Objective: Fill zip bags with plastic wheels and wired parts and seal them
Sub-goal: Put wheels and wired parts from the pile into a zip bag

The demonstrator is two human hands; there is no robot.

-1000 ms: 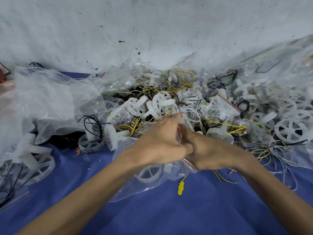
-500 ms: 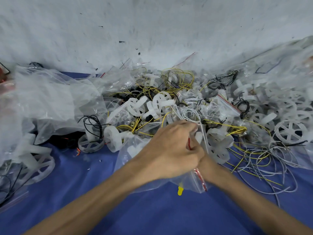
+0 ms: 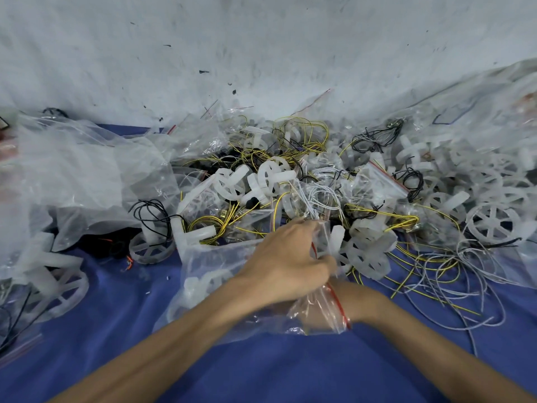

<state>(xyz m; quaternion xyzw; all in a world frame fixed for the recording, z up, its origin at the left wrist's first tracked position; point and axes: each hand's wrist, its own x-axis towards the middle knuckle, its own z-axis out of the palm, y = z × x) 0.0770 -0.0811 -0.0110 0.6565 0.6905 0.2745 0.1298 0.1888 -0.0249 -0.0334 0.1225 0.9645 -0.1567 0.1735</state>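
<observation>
The left hand [image 3: 287,266] pinches the clear plastic zip bag with red strip [image 3: 209,271]. The right hand [image 3: 353,296] is mostly hidden behind it, so I cannot tell its grip.

I'm at a packing bench in a small workshop: a table [image 3: 290,370] under blue cloth, pushed against a scuffed, speckled white wall [image 3: 261,39], heaped with loose white plastic wheels [image 3: 494,221], tangled yellow, black and grey wires [image 3: 402,220], and clear zip bags [image 3: 374,184] with red seal strips.
</observation>
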